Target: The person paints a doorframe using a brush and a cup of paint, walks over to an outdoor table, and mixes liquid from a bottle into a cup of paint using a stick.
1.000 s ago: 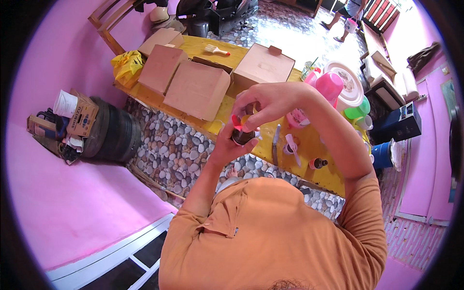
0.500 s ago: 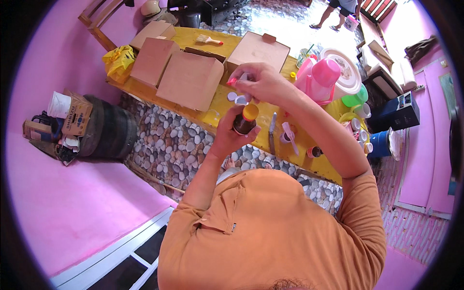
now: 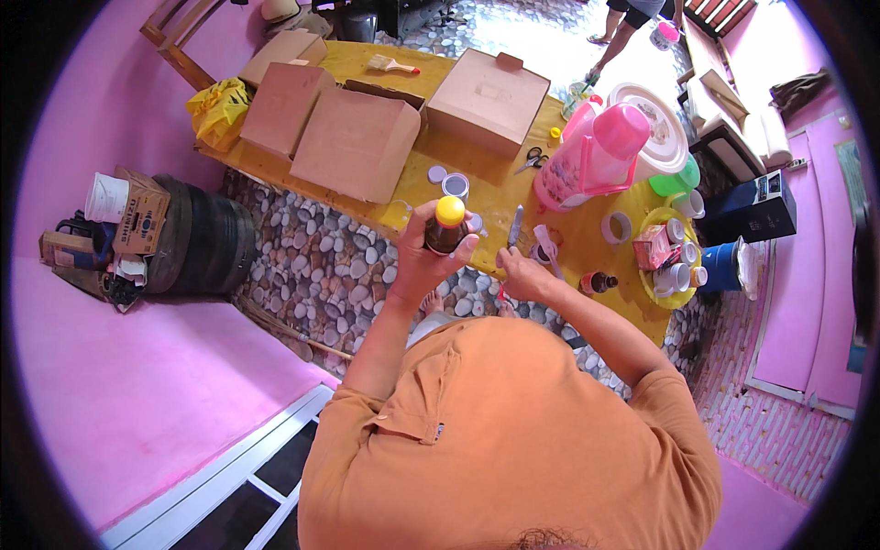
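Note:
My left hand [image 3: 423, 252] is wrapped around a dark brown bottle with a yellow cap [image 3: 449, 211], held upright above the table's near edge. My right hand [image 3: 526, 275] is closed at the near edge, over the handle end of a knife [image 3: 516, 225]. A small red item [image 3: 501, 293] pokes out below its fingers; its kind is unclear. Beyond the bottle stands an open white tub [image 3: 455, 185], with a round lid [image 3: 437, 173] beside it. A pink spoon-like utensil [image 3: 548, 247] and a small dark bottle [image 3: 599, 282] lie right of my right hand.
Cardboard boxes [image 3: 357, 142] cover the far left of the yellow table, near a brush [image 3: 392, 64]. Scissors [image 3: 532, 159], a pink thermos [image 3: 587, 165] and a yellow tray [image 3: 674, 295] of small tubs are on the right. A person [image 3: 632, 23] walks beyond the table.
My right hand has come down from above the white tub to the near edge beside the knife. The scissors and tape-like ring have come into sight. The person beyond has stepped closer.

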A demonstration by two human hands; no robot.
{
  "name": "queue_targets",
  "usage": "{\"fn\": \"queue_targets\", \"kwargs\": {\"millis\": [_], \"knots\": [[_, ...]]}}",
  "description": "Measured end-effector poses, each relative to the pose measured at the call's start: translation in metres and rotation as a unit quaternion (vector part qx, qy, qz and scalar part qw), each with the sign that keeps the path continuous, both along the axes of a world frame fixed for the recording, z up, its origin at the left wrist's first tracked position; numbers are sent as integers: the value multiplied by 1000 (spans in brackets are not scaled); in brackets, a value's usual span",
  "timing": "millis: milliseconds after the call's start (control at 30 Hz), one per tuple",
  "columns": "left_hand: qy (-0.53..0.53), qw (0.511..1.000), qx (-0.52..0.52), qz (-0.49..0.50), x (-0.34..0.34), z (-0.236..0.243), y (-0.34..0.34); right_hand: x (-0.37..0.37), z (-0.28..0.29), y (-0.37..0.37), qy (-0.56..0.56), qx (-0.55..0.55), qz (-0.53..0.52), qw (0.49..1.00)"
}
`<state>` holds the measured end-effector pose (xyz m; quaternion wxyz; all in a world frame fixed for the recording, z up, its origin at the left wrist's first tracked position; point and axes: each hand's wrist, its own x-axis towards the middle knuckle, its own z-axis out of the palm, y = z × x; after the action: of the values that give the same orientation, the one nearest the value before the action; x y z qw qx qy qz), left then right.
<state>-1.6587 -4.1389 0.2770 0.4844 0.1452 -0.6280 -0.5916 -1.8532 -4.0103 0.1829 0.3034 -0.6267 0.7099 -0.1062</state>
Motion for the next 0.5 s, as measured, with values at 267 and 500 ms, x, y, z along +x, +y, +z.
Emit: {"fn": "queue_targets", "kwargs": {"millis": [267, 500], "knots": [[-84, 993, -45, 69, -12, -8, 7, 11, 132, -26, 34, -146, -78, 986], [-116, 979, -78, 147, -39, -10, 23, 35, 257, -62, 189, -208, -15, 959]]}}
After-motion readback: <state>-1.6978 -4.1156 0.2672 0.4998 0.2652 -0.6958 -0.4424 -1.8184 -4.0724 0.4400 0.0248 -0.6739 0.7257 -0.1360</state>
